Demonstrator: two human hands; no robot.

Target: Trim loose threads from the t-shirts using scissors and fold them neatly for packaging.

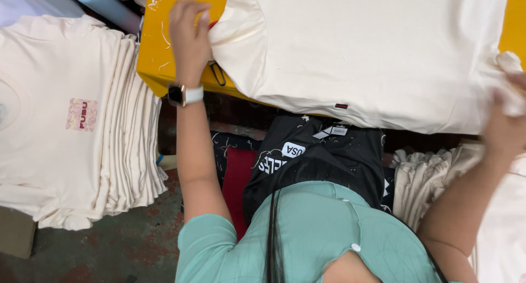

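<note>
A cream cotton T-shirt [372, 47] lies spread flat on the yellow tabletop [156, 47]. The left hand [189, 31] pinches its sleeve; the right hand [507, 127] clutches the opposite edge. A stack of folded cream shirts [76, 124] sits left.

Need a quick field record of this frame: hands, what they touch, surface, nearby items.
left hand: grips sleeve edge of cream T-shirt
right hand: grips the shirt's other sleeve
surface: yellow table, shirt spread flat on it
wrist: watch on left arm
left side: stack of folded cream shirts, top one has a small pink print
right side: second cream pile
below table edge: black garment
</note>
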